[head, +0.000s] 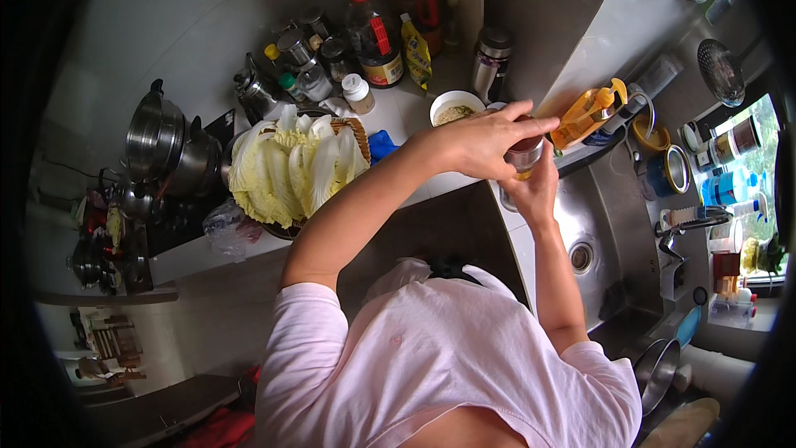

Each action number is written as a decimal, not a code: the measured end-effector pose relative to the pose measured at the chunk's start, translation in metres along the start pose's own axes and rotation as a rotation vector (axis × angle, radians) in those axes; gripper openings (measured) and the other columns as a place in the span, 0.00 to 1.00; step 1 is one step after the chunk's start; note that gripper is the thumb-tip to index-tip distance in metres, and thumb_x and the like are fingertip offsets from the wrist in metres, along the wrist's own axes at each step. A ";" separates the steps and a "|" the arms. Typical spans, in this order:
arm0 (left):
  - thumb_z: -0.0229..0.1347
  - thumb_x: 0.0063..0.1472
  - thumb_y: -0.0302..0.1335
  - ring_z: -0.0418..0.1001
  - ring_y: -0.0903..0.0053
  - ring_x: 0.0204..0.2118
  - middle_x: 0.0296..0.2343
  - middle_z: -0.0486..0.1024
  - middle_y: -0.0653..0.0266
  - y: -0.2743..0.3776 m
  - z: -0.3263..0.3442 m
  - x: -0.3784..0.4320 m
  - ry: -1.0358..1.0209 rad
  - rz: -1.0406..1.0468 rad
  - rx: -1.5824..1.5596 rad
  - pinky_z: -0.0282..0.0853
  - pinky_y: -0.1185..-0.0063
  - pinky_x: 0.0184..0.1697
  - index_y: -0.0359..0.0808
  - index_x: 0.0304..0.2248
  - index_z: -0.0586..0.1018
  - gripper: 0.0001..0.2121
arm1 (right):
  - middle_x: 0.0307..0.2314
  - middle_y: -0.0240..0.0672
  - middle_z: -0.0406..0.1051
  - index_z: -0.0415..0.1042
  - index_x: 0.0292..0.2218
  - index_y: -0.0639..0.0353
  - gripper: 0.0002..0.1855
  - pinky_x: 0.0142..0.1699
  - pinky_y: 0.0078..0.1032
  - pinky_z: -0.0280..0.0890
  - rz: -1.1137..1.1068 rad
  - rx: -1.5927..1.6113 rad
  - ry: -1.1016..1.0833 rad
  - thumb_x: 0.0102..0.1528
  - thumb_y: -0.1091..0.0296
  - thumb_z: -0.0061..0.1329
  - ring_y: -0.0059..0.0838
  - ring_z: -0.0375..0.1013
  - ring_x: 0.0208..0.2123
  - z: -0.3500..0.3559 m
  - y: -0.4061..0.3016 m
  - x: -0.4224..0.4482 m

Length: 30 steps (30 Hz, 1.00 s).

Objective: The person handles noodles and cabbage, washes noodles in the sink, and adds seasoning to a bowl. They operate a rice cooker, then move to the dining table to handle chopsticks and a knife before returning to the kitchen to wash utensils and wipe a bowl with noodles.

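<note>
My right hand [536, 185] holds a small clear jar [527, 154] from its right side and below. Its top looks dark reddish, and something amber shows near its bottom. Over the jar's top lies my left hand [476, 144], fingers stretched across and thumb along the near side. Just beyond my left hand stands a white bowl [440, 107] with pale and greenish bits in it, partly hidden by the hand. Napa cabbage leaves [295, 165] are heaped to the left on a woven brown tray [359, 137].
A steel sink [594, 211] lies to the right, with an orange pump bottle [581, 118] behind it. A steel flask [491, 62], a dark sauce bottle [375, 37] and a white-capped jar [358, 93] line the back. Steel pots [155, 134] sit at far left.
</note>
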State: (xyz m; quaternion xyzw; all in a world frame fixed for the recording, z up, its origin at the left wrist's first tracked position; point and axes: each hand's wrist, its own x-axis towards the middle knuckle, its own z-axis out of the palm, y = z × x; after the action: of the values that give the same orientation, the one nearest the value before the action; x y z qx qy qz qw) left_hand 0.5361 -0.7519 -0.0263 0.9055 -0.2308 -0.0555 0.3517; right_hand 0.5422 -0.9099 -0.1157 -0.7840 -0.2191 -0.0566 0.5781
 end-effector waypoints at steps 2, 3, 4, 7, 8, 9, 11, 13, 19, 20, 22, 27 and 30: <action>0.57 0.40 0.43 0.68 0.63 0.40 0.41 0.64 0.46 0.000 0.007 0.005 0.033 -0.004 -0.038 0.64 0.73 0.42 0.34 0.43 0.68 0.31 | 0.36 0.43 0.66 0.56 0.45 0.63 0.38 0.43 0.26 0.62 0.018 -0.088 -0.025 0.33 0.67 0.59 0.36 0.68 0.39 -0.009 0.003 -0.001; 0.56 0.40 0.45 0.69 0.62 0.38 0.38 0.66 0.47 0.009 0.007 0.012 0.020 -0.097 0.068 0.65 0.72 0.41 0.33 0.41 0.69 0.30 | 0.36 0.43 0.66 0.56 0.45 0.63 0.37 0.42 0.26 0.62 0.012 -0.109 -0.015 0.33 0.66 0.59 0.36 0.68 0.38 -0.013 0.007 -0.001; 0.56 0.41 0.47 0.70 0.61 0.36 0.34 0.69 0.48 0.020 0.004 0.016 0.011 -0.194 0.172 0.65 0.71 0.39 0.33 0.38 0.70 0.29 | 0.36 0.43 0.67 0.56 0.45 0.63 0.37 0.42 0.25 0.62 0.019 -0.101 -0.024 0.33 0.66 0.59 0.36 0.68 0.38 -0.016 0.009 -0.001; 0.52 0.40 0.57 0.72 0.57 0.30 0.25 0.72 0.49 0.027 0.009 0.028 0.022 -0.288 0.326 0.67 0.69 0.35 0.31 0.31 0.70 0.32 | 0.35 0.42 0.68 0.57 0.45 0.64 0.37 0.41 0.25 0.63 0.039 -0.098 -0.067 0.34 0.66 0.58 0.35 0.69 0.37 -0.025 0.018 -0.003; 0.51 0.39 0.58 0.71 0.57 0.33 0.28 0.71 0.46 0.027 0.006 0.033 -0.038 -0.292 0.286 0.66 0.69 0.37 0.29 0.33 0.70 0.35 | 0.34 0.42 0.68 0.57 0.45 0.64 0.37 0.41 0.25 0.63 0.046 -0.115 -0.084 0.34 0.65 0.58 0.35 0.70 0.36 -0.030 0.021 -0.003; 0.51 0.39 0.59 0.71 0.58 0.35 0.31 0.71 0.44 0.030 0.006 0.035 -0.098 -0.292 0.242 0.65 0.70 0.39 0.27 0.36 0.70 0.38 | 0.34 0.42 0.68 0.57 0.45 0.64 0.37 0.41 0.25 0.63 0.055 -0.137 -0.100 0.34 0.65 0.59 0.35 0.70 0.36 -0.036 0.024 -0.003; 0.56 0.39 0.51 0.61 0.62 0.47 0.46 0.58 0.44 0.017 0.019 0.031 -0.036 -0.054 0.141 0.59 0.75 0.47 0.38 0.52 0.58 0.42 | 0.35 0.43 0.68 0.57 0.45 0.65 0.37 0.42 0.24 0.62 -0.024 -0.096 -0.075 0.34 0.64 0.59 0.34 0.69 0.38 -0.044 0.030 0.000; 0.58 0.41 0.39 0.63 0.65 0.45 0.44 0.61 0.50 0.002 0.023 0.036 -0.183 0.095 -0.036 0.61 0.76 0.46 0.41 0.50 0.62 0.34 | 0.35 0.42 0.68 0.57 0.45 0.64 0.37 0.42 0.24 0.62 -0.023 -0.161 -0.115 0.34 0.64 0.58 0.32 0.69 0.38 -0.045 0.035 0.004; 0.54 0.42 0.47 0.73 0.63 0.28 0.24 0.74 0.53 0.004 0.036 0.057 0.092 -0.221 0.151 0.67 0.75 0.34 0.32 0.29 0.74 0.24 | 0.35 0.46 0.66 0.56 0.44 0.62 0.39 0.42 0.30 0.62 0.002 -0.240 -0.190 0.32 0.59 0.58 0.43 0.67 0.38 -0.058 0.049 0.003; 0.53 0.42 0.48 0.73 0.62 0.28 0.24 0.74 0.53 0.003 0.036 0.061 0.105 -0.295 0.194 0.67 0.75 0.34 0.31 0.28 0.74 0.25 | 0.35 0.46 0.66 0.56 0.44 0.62 0.39 0.42 0.30 0.62 -0.012 -0.256 -0.196 0.32 0.59 0.58 0.44 0.67 0.38 -0.061 0.053 0.003; 0.53 0.43 0.49 0.73 0.64 0.28 0.25 0.74 0.51 0.000 0.036 0.065 0.144 -0.344 0.094 0.67 0.77 0.34 0.31 0.29 0.74 0.25 | 0.35 0.46 0.66 0.56 0.44 0.62 0.39 0.42 0.30 0.62 -0.017 -0.296 -0.208 0.32 0.59 0.58 0.44 0.67 0.38 -0.068 0.062 0.001; 0.51 0.47 0.49 0.71 0.79 0.20 0.18 0.71 0.62 -0.015 0.034 0.049 0.194 -0.522 -0.310 0.66 0.82 0.20 0.33 0.32 0.73 0.24 | 0.34 0.46 0.66 0.56 0.44 0.62 0.38 0.42 0.31 0.62 0.010 -0.362 -0.282 0.32 0.59 0.57 0.44 0.67 0.37 -0.080 0.076 -0.002; 0.48 0.51 0.48 0.66 0.86 0.16 0.16 0.65 0.70 -0.043 0.051 0.038 0.227 -0.544 -0.521 0.63 0.86 0.15 0.34 0.32 0.71 0.22 | 0.34 0.47 0.66 0.56 0.44 0.62 0.38 0.42 0.32 0.62 -0.048 -0.406 -0.340 0.33 0.60 0.57 0.45 0.66 0.38 -0.086 0.091 -0.002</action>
State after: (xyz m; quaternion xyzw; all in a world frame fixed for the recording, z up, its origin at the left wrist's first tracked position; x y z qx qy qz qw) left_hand 0.5724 -0.7727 -0.0908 0.8145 0.0797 -0.1027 0.5654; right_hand 0.5913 -1.0118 -0.1685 -0.8769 -0.3156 0.0195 0.3622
